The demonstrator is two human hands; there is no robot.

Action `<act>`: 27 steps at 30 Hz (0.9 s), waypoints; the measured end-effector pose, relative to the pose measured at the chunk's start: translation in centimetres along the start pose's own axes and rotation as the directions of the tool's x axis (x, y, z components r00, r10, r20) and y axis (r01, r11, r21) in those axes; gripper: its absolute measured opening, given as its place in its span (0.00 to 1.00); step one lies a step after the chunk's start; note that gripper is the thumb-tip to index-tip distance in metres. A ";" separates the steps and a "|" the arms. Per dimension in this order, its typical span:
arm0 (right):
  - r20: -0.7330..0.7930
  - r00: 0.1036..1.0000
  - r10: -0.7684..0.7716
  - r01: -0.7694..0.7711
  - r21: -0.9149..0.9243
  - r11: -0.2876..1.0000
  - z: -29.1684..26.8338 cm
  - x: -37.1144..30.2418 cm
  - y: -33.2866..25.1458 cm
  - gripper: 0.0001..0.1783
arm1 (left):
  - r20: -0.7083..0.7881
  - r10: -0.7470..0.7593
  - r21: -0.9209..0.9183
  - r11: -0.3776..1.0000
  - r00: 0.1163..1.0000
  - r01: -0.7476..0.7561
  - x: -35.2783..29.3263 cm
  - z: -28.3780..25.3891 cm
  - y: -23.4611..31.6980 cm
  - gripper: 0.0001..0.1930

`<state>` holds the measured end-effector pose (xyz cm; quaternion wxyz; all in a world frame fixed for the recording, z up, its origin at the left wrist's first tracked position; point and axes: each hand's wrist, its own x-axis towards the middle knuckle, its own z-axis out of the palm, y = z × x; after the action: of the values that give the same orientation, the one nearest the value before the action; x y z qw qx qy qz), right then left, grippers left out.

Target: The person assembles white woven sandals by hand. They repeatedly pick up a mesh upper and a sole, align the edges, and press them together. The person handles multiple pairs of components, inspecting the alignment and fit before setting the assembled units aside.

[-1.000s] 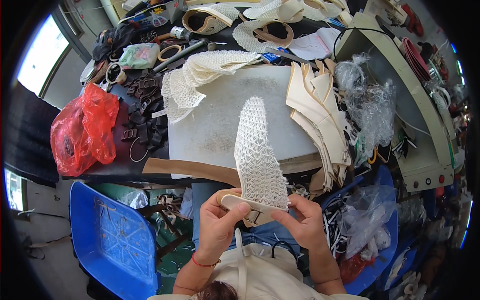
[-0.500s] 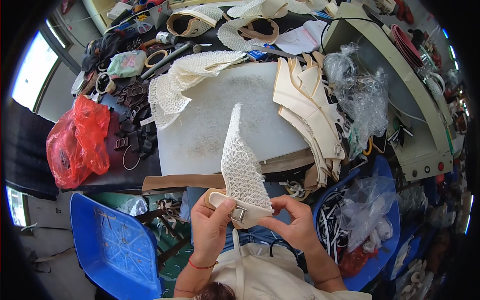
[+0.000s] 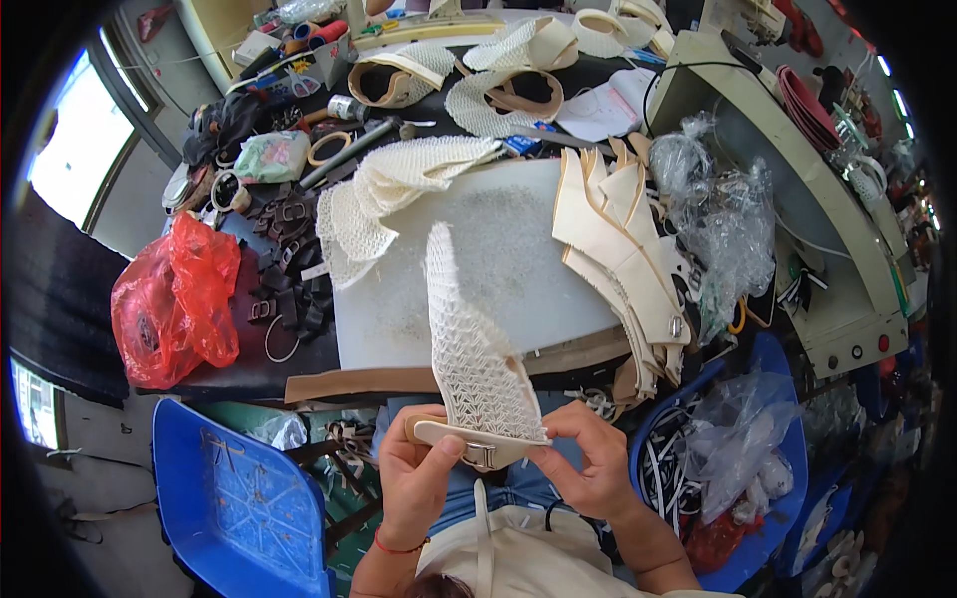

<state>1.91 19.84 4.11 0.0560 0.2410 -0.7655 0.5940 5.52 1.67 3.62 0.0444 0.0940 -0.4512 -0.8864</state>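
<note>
Between both hands, just in front of the table's near edge, is a shoe upper (image 3: pixel 477 379) of white woven mesh with a cream strap band. Its pointed mesh end stands up over the table, leaning a little left. A silver buckle (image 3: pixel 480 455) sits on the band near my left thumb. My left hand (image 3: pixel 411 493) is closed on the band's left end, thumb on the front and fingers hidden behind. My right hand (image 3: pixel 590 468) pinches the right corner, where the mesh meets the band.
A pale cutting board (image 3: pixel 449 269) bears folded white mesh pieces (image 3: pixel 384 184) and stacked cream uppers (image 3: pixel 618 239). Dark buckled straps (image 3: pixel 284 259) and a red plastic bag (image 3: pixel 179 309) lie left. Blue bins (image 3: pixel 239 498) flank me; a beige machine (image 3: pixel 857 344) stands right.
The shoe upper's tip has swung left and its band has tipped, turning the buckle more downward. Both hands keep their hold. The whole view has shifted, with the table lower in it.
</note>
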 end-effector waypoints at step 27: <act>0.159 0.907 0.390 -0.409 0.103 0.907 -2.4 1.2 3.8 0.14 | 0.678 -0.261 0.610 -0.322 0.687 -0.724 30.9 -2.0 9.2 0.22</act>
<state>-1.26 22.40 1.84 -0.1352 0.1216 -0.7589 0.6253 -24.36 -10.33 5.97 0.0158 -0.3070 -0.9462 -0.1013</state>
